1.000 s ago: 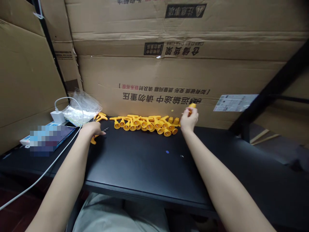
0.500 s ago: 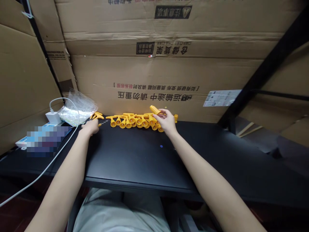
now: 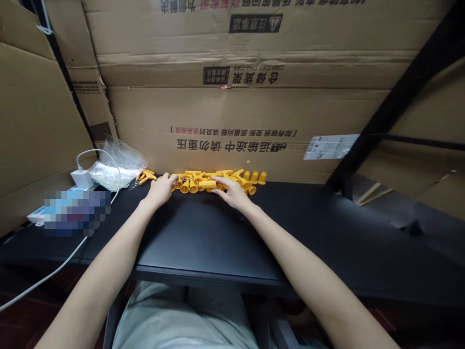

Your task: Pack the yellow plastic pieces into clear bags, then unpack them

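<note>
Left hand (image 3: 161,190): what its fingers grip, if anything, unclear | right hand (image 3: 234,194): hides some yellow pieces (image 3: 184,186) | dark object (image 3: 90,206), left: masked by pixel blocks | white cable (image 3: 43,281): cut off at left edge | white label (image 3: 331,147), right: print illegibly small

Bright orange-yellow on the bell-mouthed plastic pieces (image 3: 184,187), the short cylindrical plastic piece (image 3: 208,184) and the T-shaped plastic pieces (image 3: 147,175) at the left. Plain black across the smooth, flat tabletop (image 3: 203,232). Brown on the tall corrugated cardboard sheet (image 3: 232,111), with black printed characters (image 3: 194,144) (a few in red). White on the square plastic charger block (image 3: 82,179). Pale grey-green on the cloth trousers (image 3: 181,317).
</note>
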Demonstrator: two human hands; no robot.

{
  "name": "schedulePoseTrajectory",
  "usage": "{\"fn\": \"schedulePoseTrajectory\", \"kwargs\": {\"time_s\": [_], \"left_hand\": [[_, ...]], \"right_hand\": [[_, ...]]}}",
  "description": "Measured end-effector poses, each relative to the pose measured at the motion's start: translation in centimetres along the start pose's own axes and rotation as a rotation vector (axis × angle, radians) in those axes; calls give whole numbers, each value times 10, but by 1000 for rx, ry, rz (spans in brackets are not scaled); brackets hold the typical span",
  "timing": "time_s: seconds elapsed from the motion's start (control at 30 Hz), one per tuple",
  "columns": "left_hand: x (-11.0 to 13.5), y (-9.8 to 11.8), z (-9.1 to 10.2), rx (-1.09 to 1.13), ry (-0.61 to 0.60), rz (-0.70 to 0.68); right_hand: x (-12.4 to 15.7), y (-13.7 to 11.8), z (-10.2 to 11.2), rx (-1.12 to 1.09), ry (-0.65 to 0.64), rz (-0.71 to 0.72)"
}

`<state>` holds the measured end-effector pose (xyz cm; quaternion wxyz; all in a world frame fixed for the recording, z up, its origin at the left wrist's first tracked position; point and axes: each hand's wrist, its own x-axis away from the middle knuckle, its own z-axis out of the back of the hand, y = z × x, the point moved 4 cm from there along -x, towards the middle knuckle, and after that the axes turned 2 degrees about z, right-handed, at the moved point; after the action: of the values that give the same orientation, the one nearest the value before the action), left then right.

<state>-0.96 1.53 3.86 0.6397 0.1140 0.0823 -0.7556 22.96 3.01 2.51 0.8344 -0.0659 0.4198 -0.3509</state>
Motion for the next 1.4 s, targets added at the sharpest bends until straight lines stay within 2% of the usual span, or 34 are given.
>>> {"fn": "schedulePoseTrajectory", "kwargs": {"time_s": [0.33, 1.03, 1.2, 1.4], "left_hand": [[4, 11, 2, 20, -33, -46], [5, 18, 1, -8, -9, -98], [6, 29, -3, 90, -19, -133], [0, 23, -12, 396, 109, -262]], "right_hand": [[1, 4, 2, -3, 55, -25], [1, -4, -3, -63, 18, -20], [1, -12, -6, -56, -1, 15], [0, -13, -3, -38, 17, 26]]}}
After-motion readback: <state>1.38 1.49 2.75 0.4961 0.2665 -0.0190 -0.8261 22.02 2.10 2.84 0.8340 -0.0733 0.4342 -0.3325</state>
